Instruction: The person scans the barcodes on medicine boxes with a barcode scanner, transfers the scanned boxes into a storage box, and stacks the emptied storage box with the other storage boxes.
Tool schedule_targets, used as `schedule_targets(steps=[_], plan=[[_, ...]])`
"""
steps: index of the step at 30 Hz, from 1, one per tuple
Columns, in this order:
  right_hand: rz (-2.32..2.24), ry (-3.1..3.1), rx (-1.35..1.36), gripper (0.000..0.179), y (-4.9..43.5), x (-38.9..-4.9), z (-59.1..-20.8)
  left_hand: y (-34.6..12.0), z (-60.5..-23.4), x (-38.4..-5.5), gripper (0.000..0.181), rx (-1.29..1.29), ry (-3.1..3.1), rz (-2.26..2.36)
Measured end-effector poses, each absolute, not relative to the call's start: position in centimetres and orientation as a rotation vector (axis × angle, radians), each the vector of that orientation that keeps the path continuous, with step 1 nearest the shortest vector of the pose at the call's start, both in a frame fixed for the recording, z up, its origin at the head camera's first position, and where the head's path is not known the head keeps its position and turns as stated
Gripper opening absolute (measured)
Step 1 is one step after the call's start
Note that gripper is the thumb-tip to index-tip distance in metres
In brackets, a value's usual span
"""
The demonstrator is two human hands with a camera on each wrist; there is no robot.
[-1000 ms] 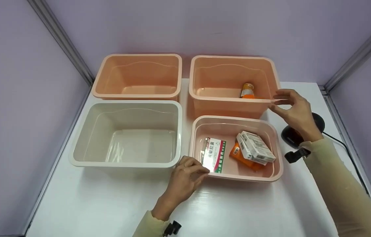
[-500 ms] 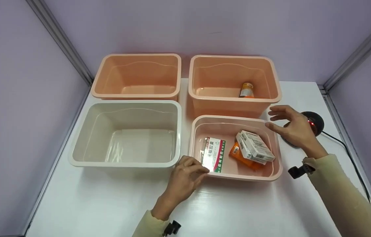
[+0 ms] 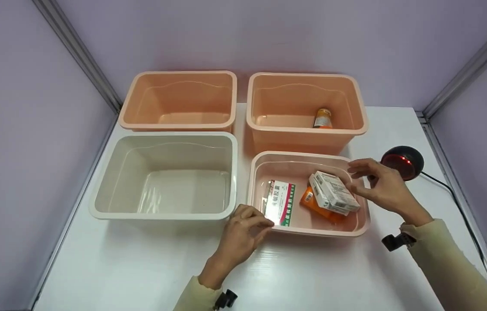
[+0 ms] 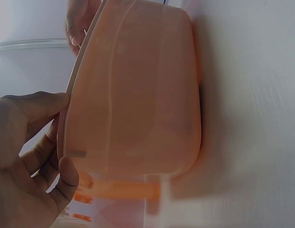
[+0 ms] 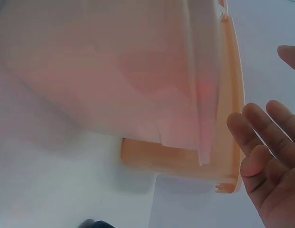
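Observation:
A low pink bin [image 3: 312, 233] stands at the front right. My left hand [image 3: 239, 235] pinches its front left corner; in the left wrist view, the thumb and fingers [image 4: 42, 102] lie about the bin's rim [image 4: 83, 61]. Inside the bin lie a white medicine box [image 3: 279, 203] with red and green stripes, an orange package [image 3: 310, 201], and white boxes [image 3: 338, 192] stacked partly over it. My right hand [image 3: 381, 185] hovers by the bin's right rim, holding nothing; its fingers [image 5: 261, 121] are apart and loosely bent in the right wrist view.
A black device [image 3: 403, 162] with red lights and a cable sits right of the bins. Behind, an orange bin [image 3: 306, 130] holds a small orange-capped bottle [image 3: 323, 117]. Another orange bin [image 3: 178, 126] and a grey-white bin [image 3: 163, 216] stand on the left.
My right hand has left the back right bin's front corner and come toward me, to the low pink bin's right rim. The black device now shows red lights. My left hand stays put.

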State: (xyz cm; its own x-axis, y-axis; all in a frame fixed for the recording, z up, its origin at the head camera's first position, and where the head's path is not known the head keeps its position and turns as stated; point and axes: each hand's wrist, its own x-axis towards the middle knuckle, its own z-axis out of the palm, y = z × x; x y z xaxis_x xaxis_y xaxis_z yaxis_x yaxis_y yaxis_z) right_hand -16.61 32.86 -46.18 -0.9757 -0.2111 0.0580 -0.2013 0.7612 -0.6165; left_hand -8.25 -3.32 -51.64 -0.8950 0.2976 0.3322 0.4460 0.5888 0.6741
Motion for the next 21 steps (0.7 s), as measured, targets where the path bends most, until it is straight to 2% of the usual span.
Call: schedule_targets(steps=[21], plan=[[-0.892, 2.835, -0.488, 0.056, 32.07, -15.91, -46.93, -3.36, -51.52, -8.2, 0.007, -0.629, -2.628, -1.225]])
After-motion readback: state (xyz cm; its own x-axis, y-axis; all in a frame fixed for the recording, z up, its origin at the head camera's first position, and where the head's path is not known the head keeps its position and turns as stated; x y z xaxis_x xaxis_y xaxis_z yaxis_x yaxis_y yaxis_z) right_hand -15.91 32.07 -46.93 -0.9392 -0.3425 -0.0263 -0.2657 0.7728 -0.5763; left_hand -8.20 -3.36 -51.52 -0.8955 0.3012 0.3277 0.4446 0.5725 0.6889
